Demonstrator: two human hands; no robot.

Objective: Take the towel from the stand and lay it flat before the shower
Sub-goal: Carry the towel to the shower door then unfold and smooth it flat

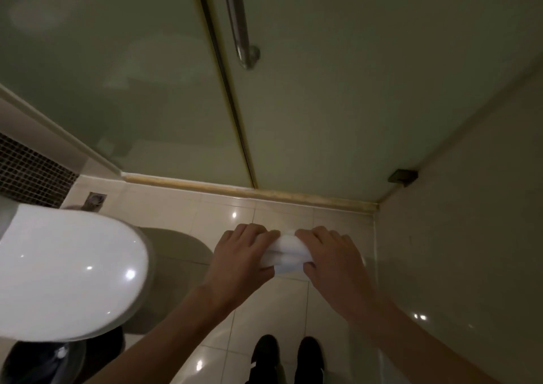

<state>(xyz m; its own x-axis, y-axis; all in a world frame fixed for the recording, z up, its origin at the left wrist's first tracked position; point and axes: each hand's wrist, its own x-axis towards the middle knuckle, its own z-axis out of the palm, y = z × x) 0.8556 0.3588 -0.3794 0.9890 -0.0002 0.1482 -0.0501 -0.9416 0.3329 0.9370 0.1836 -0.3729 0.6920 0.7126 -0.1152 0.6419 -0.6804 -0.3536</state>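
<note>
Both hands, left (244,254) and right (332,254), grip the folded towel (286,254), its long axis running left-right, parallel to the shower sill (249,191).

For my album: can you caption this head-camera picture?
Left hand and right hand grip a folded white towel over the tiled floor before the frosted shower door.

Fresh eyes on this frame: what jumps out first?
Dead centre, the left hand and right hand hold a folded white towel between them, over the tiled floor just short of the shower sill. At lower left, the glossy white toilet lid catches the light. Frosted shower glass with a metal handle fills the top.
</note>
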